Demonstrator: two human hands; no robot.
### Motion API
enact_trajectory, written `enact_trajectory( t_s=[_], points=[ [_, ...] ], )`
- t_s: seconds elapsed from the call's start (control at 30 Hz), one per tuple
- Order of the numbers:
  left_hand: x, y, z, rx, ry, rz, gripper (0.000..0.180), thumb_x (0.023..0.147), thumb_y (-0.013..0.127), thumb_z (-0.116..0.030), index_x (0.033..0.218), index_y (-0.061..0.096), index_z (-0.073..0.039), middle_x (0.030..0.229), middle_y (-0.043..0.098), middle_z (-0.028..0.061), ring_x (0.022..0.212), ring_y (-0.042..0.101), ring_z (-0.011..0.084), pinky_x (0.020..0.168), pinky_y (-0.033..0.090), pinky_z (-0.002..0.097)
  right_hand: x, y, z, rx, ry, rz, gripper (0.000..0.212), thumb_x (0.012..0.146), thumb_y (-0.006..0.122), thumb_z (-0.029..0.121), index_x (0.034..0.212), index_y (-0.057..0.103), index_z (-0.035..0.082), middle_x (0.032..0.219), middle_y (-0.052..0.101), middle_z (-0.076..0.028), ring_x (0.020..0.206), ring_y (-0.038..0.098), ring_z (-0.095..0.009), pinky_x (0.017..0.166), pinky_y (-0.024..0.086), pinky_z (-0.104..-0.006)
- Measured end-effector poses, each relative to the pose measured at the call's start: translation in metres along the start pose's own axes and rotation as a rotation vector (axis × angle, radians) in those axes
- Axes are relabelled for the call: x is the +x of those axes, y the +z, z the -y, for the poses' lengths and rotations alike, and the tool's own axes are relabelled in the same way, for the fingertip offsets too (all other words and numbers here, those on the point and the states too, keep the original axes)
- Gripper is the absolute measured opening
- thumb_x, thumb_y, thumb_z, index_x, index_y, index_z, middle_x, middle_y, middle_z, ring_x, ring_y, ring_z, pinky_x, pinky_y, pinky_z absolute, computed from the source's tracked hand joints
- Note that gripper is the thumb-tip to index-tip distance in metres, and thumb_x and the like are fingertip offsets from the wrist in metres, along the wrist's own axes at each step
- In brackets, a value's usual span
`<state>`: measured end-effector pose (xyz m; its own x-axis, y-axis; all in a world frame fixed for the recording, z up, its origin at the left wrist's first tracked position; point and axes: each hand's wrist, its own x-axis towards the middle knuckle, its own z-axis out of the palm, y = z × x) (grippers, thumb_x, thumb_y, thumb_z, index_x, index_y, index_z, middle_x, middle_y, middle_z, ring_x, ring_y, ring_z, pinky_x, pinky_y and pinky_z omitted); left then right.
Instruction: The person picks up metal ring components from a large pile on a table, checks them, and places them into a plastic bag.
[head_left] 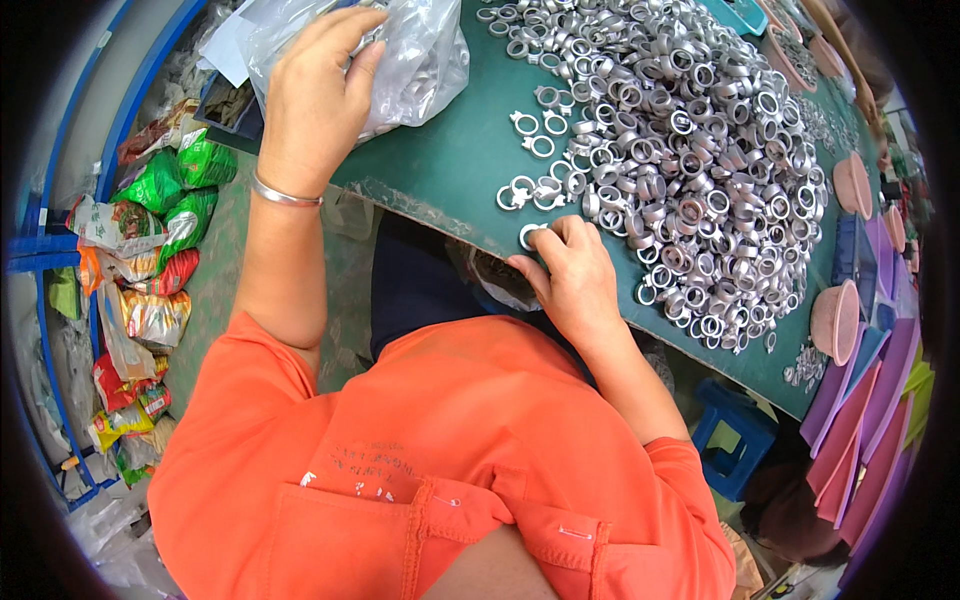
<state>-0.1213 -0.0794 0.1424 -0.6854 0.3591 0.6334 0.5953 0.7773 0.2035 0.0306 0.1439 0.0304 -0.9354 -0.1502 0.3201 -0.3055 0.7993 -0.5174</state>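
My left hand [322,95] is over a clear plastic bag [425,75] at the table's far left corner. Its fingers are bent, the thumb stands apart from them, and nothing shows between them. Grey metal pieces show dimly through the bag. At the near table edge, my right hand [575,270] has its thumb and fingers closed on a metal ring [530,236], partly hidden under the fingertips. A few loose metal rings [538,146] lie just beyond that hand. To its right spreads a large pile of grey metal rings [690,150], many with small lugs.
The green table [430,170] has a worn near edge. Pink baskets [835,320] line its right side, near purple and pink bins [870,400]. A blue stool [735,435] stands below. Filled bags [155,245] lie by a blue rack at left. Another person's arm [845,60] shows far right.
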Motion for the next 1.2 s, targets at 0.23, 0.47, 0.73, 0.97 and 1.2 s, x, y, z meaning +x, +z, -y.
enact_trajectory(
  t_s=[0.23,0.47,0.73,0.97,1.2],
  points=[
    [-0.015,0.010,-0.024,-0.211,0.263,-0.488,0.018,0.076,0.069,0.003,0.093,0.066,-0.002,0.088,0.064,0.0074,0.069,0.062,0.0179,0.062,0.048,0.0266,-0.022,-0.002,-0.017,0.593,0.142,-0.122,0.027,0.070,0.075,-0.001,0.083,0.052,0.004,0.095,0.060,-0.011,0.088,0.060,-0.027,0.074,0.049,-0.0335],
    [-0.094,0.056,-0.088,-1.250,-0.420,0.518,0.019,0.087,0.064,-0.001,0.106,0.062,0.001,0.097,0.062,0.0060,0.086,0.060,0.0097,0.075,0.050,0.0233,-0.030,-0.006,-0.014,0.820,0.032,-0.270,0.046,0.073,0.073,-0.010,0.103,0.041,0.005,0.107,0.057,-0.015,0.093,0.059,-0.018,0.077,0.049,-0.0263],
    [-0.103,0.062,-0.094,-1.575,-0.645,0.656,0.018,0.090,0.059,-0.001,0.106,0.062,0.005,0.096,0.066,0.0084,0.083,0.064,0.0111,0.076,0.053,0.0240,-0.033,-0.006,-0.011,0.906,0.026,-0.341,0.054,0.072,0.073,-0.012,0.111,0.038,0.006,0.108,0.057,-0.016,0.094,0.059,-0.019,0.078,0.050,-0.0277],
    [-0.111,0.066,-0.097,-1.584,-0.543,0.568,0.017,0.086,0.062,0.003,0.102,0.065,0.002,0.097,0.061,0.0045,0.087,0.063,0.0108,0.076,0.052,0.0237,-0.038,0.000,-0.012,0.875,0.045,-0.332,0.049,0.073,0.071,-0.013,0.108,0.041,0.004,0.109,0.057,-0.016,0.096,0.060,-0.021,0.083,0.052,-0.0300],
    [-0.110,0.063,-0.094,-1.464,-0.436,0.652,0.021,0.084,0.062,0.008,0.105,0.062,0.005,0.103,0.056,0.0095,0.094,0.062,0.0166,0.080,0.055,0.0269,-0.039,0.003,-0.011,0.904,0.041,-0.332,0.047,0.075,0.069,-0.014,0.108,0.041,0.003,0.110,0.056,-0.017,0.102,0.060,-0.022,0.085,0.053,-0.0318]
  ],
)
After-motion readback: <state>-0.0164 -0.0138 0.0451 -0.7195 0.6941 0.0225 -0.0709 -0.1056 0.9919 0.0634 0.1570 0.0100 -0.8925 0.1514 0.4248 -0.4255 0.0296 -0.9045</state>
